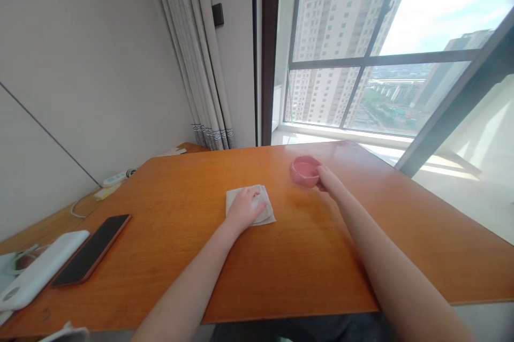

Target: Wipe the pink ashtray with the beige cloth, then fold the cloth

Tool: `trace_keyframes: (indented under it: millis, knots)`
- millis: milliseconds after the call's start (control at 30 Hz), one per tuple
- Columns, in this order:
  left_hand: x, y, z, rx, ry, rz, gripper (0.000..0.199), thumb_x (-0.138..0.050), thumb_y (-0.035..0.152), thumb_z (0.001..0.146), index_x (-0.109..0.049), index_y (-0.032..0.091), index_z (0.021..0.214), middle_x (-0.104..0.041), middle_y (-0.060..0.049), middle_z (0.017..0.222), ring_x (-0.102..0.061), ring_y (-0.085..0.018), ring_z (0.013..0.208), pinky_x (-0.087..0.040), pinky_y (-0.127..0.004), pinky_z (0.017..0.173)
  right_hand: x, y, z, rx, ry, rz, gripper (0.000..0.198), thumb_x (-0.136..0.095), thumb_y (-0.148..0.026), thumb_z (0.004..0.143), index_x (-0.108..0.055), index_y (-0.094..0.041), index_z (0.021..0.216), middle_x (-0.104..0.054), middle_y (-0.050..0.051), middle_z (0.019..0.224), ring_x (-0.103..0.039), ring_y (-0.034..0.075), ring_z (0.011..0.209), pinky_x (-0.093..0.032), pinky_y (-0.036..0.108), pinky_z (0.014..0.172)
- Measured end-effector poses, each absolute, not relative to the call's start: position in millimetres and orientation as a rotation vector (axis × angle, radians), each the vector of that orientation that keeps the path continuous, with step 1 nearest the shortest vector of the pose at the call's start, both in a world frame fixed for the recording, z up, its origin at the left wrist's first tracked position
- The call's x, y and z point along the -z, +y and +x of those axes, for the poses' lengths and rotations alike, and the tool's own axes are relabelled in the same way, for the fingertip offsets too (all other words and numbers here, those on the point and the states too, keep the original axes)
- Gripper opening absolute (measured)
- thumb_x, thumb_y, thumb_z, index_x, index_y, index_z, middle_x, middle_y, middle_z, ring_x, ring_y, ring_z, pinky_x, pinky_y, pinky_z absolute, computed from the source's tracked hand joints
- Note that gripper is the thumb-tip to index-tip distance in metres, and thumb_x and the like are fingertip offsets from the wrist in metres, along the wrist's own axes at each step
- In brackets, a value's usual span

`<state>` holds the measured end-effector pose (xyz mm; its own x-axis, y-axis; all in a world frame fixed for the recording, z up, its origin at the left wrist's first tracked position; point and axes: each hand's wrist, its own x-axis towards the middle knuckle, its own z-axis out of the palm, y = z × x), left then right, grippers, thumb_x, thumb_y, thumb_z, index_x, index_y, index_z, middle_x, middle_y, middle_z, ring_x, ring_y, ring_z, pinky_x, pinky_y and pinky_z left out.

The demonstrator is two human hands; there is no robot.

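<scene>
My left hand (242, 207) rests on top of a folded pale cloth (267, 215) lying on the wooden table. Its thumb and fingers are apart, and the cloth is flat beneath them. To the right, my right hand (326, 179) grips the near right side of a round pink bowl (304, 172). The bowl's open top faces up and slightly toward me. My fingers behind its wall are partly hidden. Whether the bowl touches the tabletop, I cannot tell.
A dark phone (92, 251) and a white power bank (44, 267) lie at the left of the orange-brown table (176, 272). A power strip (115, 179) with a cable sits by the wall. Beyond the far edge are a curtain (201, 63) and a large window.
</scene>
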<state>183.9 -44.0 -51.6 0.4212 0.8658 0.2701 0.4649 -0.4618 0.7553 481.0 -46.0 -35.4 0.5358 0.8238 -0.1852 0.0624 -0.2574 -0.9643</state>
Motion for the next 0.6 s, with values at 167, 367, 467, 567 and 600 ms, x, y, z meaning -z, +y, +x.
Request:
trace_keyframes:
  millis: [167,367,467,567,600]
  knots:
    - [53.6,-47.9,184.0,-0.794,1.221,2.160,0.036,-0.068,0.037,0.064,-0.064,0.024,0.097,-0.063,-0.008,0.102,-0.056,-0.029,0.098,-0.039,-0.039,0.091,49.7,-58.4,539.0,-0.607,-0.722,-1.923,0.026,-0.039,-0.028,0.082,-0.056,-0.016,0.097,-0.046,-0.003,0.048,-0.036,0.010,0.036,-0.024,0.021,0.036]
    - [53.0,-47.7,180.2,-0.675,1.113,2.308,0.038,-0.062,0.046,0.069,-0.063,0.023,0.098,-0.065,-0.007,0.095,-0.059,-0.026,0.087,-0.043,-0.034,0.077,64.5,-58.5,553.2,-0.583,-0.709,-2.058,0.030,-0.038,-0.034,0.085,-0.058,-0.015,0.096,-0.039,-0.002,0.043,-0.037,0.012,0.034,-0.026,0.025,0.036]
    - [50.3,-51.2,179.6,-0.607,1.033,2.401,0.047,-0.063,0.056,0.066,-0.063,0.022,0.099,-0.063,-0.006,0.090,-0.058,-0.025,0.084,-0.043,-0.033,0.074,67.7,-58.7,555.0,-0.569,-0.726,-2.115,0.033,-0.035,-0.036,0.087,-0.059,-0.014,0.097,-0.043,0.000,0.044,-0.043,0.014,0.037,-0.031,0.026,0.038]
    - [49.7,-52.3,180.2,-0.604,0.985,2.447,0.046,-0.066,0.053,0.064,-0.063,0.022,0.098,-0.062,-0.006,0.092,-0.057,-0.025,0.086,-0.043,-0.033,0.075,70.0,-57.5,560.0,-0.518,-0.763,-2.176,0.034,-0.034,-0.032,0.087,-0.060,-0.012,0.096,-0.050,0.004,0.051,-0.050,0.017,0.044,-0.038,0.027,0.043]
    - [49.8,-51.9,180.4,-0.612,0.975,2.449,0.042,-0.065,0.051,0.065,-0.063,0.022,0.097,-0.062,-0.006,0.091,-0.057,-0.024,0.084,-0.042,-0.032,0.074,70.8,-56.9,562.1,-0.486,-0.779,-2.196,0.032,-0.036,-0.030,0.087,-0.061,-0.011,0.096,-0.053,0.005,0.054,-0.052,0.017,0.048,-0.040,0.027,0.046]
